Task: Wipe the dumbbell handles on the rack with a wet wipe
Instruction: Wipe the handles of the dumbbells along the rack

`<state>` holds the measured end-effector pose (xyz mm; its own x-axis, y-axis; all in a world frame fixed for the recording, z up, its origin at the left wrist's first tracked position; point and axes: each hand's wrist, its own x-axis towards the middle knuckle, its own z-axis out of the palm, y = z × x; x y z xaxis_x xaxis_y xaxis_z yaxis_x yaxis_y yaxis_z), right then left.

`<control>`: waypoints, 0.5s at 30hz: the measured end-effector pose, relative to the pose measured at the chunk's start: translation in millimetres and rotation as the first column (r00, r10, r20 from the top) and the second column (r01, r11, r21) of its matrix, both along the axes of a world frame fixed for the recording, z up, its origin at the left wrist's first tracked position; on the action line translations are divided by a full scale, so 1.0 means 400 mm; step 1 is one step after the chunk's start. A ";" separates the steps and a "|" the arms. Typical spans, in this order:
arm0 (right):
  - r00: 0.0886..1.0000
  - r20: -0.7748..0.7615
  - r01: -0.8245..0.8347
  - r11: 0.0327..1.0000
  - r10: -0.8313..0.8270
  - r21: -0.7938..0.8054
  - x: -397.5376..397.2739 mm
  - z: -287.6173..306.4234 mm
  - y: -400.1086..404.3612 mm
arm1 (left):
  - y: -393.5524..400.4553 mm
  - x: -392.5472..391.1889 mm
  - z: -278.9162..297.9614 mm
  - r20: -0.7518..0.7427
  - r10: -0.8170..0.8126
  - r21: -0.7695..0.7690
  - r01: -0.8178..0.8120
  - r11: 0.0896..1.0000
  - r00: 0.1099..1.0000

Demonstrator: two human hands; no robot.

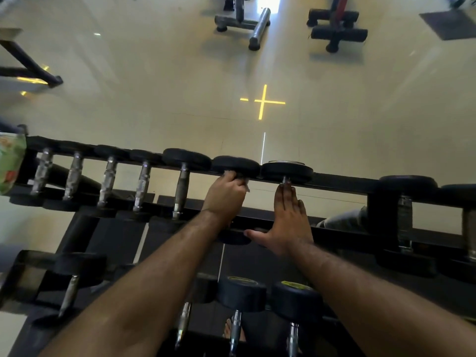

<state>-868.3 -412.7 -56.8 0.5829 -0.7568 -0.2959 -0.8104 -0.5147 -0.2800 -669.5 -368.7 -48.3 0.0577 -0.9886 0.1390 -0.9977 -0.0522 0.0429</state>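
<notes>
1. The left grip is curled around a dumbbell handle on the top tier of the rack, a white wet wipe pinched beneath the fingers.
2. The right grip is laid flat, fingers straight, over the neighbouring dumbbell.

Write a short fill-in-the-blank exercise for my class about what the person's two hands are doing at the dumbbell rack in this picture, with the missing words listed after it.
1. The left hand is curled round a dumbbell handle on the top rack, holding a white ____.
2. The right hand lies on the neighbouring dumbbell with its fingers ____.
3. The handles to the left of both hands are made of shiny ____.
4. A ____ cross is marked on the floor beyond the rack.

Missing words: wipe; straight; metal; yellow
</notes>
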 end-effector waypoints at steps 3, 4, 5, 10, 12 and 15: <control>1.000 -0.009 0.009 1.000 -0.009 0.006 0.001 0.004 0.003 | 0.032 0.032 -0.001 -0.012 -0.152 0.169 0.152 0.974 0.988; 1.000 -0.011 0.011 1.000 -0.011 0.007 0.003 0.007 0.002 | 0.046 0.038 0.003 -0.043 -0.179 0.235 0.184 0.954 0.983; 1.000 -0.015 0.012 1.000 -0.012 0.007 0.006 0.011 0.001 | 0.060 0.036 0.014 -0.087 -0.192 0.311 0.209 0.927 0.978; 1.000 -0.020 0.018 1.000 -0.018 0.018 0.017 0.021 0.003 | 0.072 0.042 0.095 -0.284 0.070 0.478 0.078 0.875 0.956; 0.999 -0.024 0.025 0.999 -0.025 0.022 0.017 0.020 0.005 | 0.051 0.060 0.101 -0.341 0.174 0.259 -0.086 0.962 0.924; 0.999 -0.034 0.036 0.998 -0.034 0.043 0.020 0.027 0.006 | 0.041 0.055 0.075 -0.459 0.343 -0.089 -0.426 0.901 0.820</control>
